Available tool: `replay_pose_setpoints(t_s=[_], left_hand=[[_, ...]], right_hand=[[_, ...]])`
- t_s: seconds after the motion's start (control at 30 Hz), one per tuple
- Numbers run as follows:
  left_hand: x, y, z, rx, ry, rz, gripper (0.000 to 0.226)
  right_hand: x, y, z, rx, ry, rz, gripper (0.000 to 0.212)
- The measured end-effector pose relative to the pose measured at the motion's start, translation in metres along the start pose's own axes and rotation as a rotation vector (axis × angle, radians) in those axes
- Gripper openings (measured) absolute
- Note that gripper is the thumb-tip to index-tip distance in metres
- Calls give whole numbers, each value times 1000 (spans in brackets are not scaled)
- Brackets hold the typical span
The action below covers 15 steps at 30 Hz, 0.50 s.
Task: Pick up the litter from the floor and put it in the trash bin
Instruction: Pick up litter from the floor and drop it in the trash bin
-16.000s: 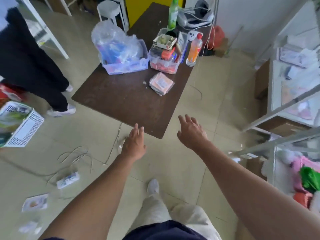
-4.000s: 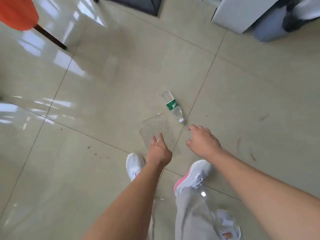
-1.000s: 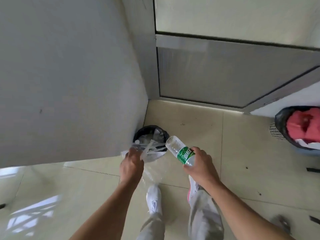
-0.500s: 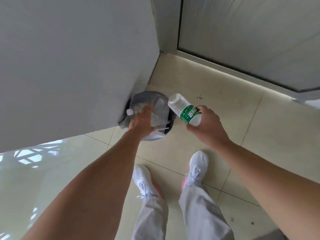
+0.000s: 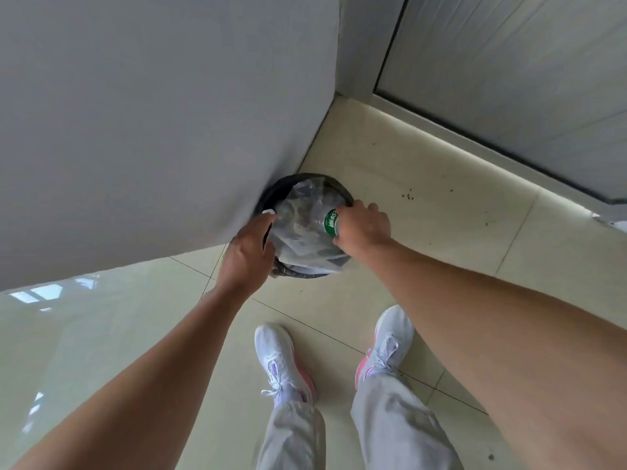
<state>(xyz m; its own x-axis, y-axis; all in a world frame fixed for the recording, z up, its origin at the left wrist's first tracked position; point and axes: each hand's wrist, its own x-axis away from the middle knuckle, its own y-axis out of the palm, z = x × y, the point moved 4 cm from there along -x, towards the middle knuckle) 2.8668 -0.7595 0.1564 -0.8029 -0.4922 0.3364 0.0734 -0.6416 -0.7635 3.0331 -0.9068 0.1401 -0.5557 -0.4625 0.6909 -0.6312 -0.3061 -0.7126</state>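
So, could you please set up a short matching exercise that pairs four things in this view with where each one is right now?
Things:
1. plastic bottle
2. clear plastic sheet
3. trash bin
4. left hand

Places:
A. on the floor, tucked against the grey wall
B. at the bin's near-left rim
C. gripped in the right hand over the bin
D. spread across the bin's opening

Pairs: 1-C, 2-D, 3-A, 4-B

Indoor corner: tiled floor (image 5: 424, 232), grey wall (image 5: 152, 113), metal-framed door (image 5: 509, 69).
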Motion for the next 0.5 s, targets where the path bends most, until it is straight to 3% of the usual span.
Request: replay_pose_setpoints(t_s=[0.1, 0.27, 0.4, 0.5], left_hand=[[-2, 11, -13, 1, 30, -36, 47], [6, 20, -15, -36, 46, -71, 47], [26, 1, 25, -87, -2, -138, 51], [44, -34, 83, -234, -4, -226, 67]], right_hand=[[-27, 29, -7, 53, 6, -10, 59], [-15, 39, -11, -11, -44, 115, 64], [49, -2, 10, -8, -95, 154, 59], [117, -64, 35, -5, -43, 165, 57]])
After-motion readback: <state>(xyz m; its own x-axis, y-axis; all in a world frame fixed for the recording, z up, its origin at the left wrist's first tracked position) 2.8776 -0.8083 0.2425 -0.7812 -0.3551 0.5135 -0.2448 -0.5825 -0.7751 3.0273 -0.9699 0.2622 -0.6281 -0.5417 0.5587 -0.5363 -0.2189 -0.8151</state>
